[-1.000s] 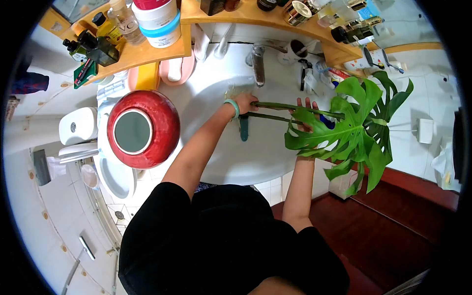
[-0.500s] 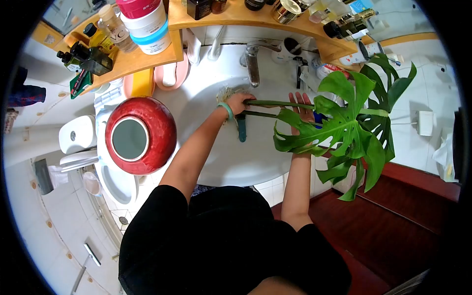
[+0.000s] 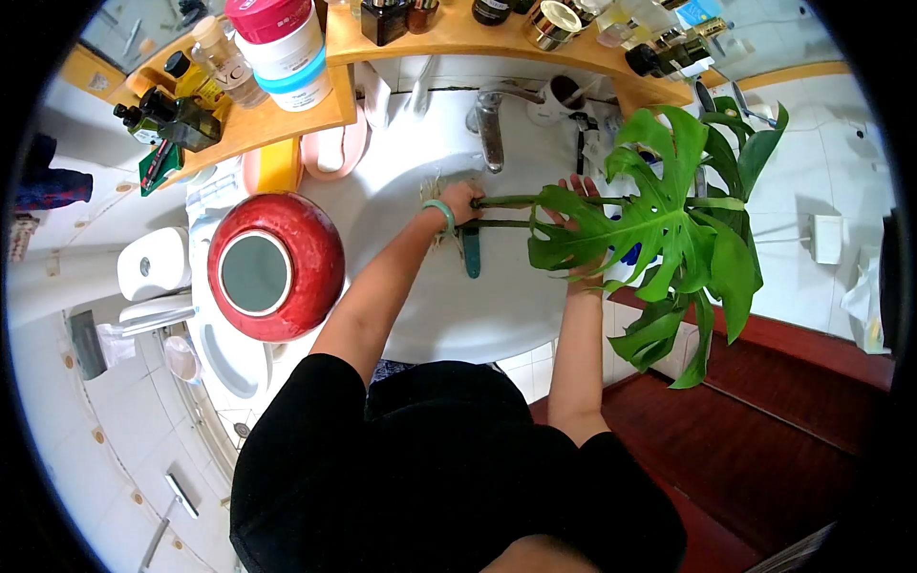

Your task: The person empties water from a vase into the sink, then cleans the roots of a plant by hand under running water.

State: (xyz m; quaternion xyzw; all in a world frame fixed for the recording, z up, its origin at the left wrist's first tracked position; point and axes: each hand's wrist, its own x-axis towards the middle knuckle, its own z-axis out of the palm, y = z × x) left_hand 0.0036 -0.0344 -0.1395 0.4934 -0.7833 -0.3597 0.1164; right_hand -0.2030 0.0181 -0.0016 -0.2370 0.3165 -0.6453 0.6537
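A monstera plant (image 3: 659,224) with large split leaves lies sideways over the right part of the white sink (image 3: 420,325). My left hand (image 3: 461,202), with a pale green bangle at the wrist, is closed around the lower stems. Pale roots (image 3: 436,191) stick out beside that hand over the basin. Under the stems and leaves is my right hand (image 3: 579,224), fingers stretched out and partly covered by a leaf. It appears to touch the plant from below. A dark teal strip (image 3: 471,252) shows in the basin just below my left hand; what it is I cannot tell.
A red ceramic pot (image 3: 320,239), its base facing up, stands on the left counter. The faucet (image 3: 490,138) reaches over the basin's back. A wooden shelf (image 3: 439,40) with bottles and jars runs above. At lower right is a dark red wooden surface (image 3: 726,420).
The leaves have turned slightly and shifted a little left, covering more of my right hand. My left hand keeps its hold on the stems in nearly the same place.
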